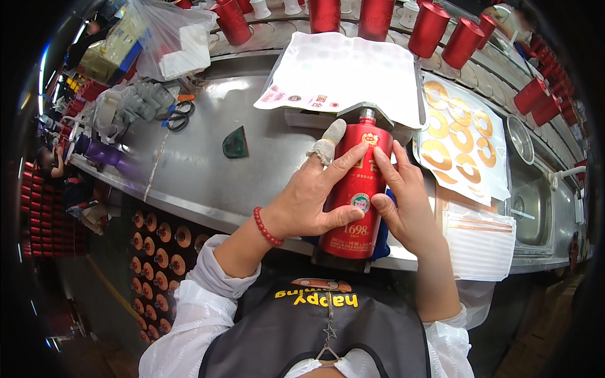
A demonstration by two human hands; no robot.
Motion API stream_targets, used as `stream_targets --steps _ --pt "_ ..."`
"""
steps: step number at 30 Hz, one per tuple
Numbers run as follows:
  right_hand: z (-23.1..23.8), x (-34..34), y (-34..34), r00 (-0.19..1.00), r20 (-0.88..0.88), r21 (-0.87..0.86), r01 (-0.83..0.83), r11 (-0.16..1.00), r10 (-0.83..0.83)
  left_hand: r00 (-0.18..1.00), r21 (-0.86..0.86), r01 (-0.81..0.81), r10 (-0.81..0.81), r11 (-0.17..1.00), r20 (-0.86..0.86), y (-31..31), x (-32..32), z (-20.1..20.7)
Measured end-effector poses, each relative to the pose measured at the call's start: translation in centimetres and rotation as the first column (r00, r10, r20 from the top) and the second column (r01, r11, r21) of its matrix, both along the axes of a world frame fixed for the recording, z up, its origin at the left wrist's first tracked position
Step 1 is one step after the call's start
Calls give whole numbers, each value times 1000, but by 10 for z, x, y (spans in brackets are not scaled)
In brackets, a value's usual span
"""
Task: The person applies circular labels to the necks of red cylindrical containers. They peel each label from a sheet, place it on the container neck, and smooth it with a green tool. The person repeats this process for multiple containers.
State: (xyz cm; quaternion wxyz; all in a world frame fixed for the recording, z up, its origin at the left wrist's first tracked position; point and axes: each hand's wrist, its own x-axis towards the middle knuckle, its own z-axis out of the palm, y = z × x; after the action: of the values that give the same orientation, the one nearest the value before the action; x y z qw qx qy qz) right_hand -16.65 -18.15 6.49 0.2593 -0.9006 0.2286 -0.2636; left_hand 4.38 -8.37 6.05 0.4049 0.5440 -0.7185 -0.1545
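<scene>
A glossy red bottle (346, 242) with gold print and a clear neck lies tilted at the counter's front edge, its neck pointing away from me. On its left side rests my left hand (315, 189), thumb and index finger pressed to the front; a pale cloth cot covers another finger. My right hand (406, 198) holds the opposite side, thumb and fingertips against the surface. Between the hands, a small round green-and-pink decal (361, 201) shows on the bottle. Behind its neck, a white decal sheet (353, 69) lies on a raised tray.
Gold ring decals cover a sheet (463, 135) at the right, near a sink (532, 208). Black-handled scissors (181, 116) and a dark green scraper-like piece (236, 143) lie on the metal counter (201, 164). Red bottles (430, 28) line a conveyor behind. Several capped bottles (161, 258) stand low at left.
</scene>
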Motion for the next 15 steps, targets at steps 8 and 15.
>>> stream_targets --steps 8,15 --pt "-5 -18 9 999 54 296 -9 955 -7 995 -6 62 -62 998 -72 6 12 -16" --pt "-23 -26 25 999 30 386 -31 922 21 990 37 124 -122 992 -67 15 11 -26"
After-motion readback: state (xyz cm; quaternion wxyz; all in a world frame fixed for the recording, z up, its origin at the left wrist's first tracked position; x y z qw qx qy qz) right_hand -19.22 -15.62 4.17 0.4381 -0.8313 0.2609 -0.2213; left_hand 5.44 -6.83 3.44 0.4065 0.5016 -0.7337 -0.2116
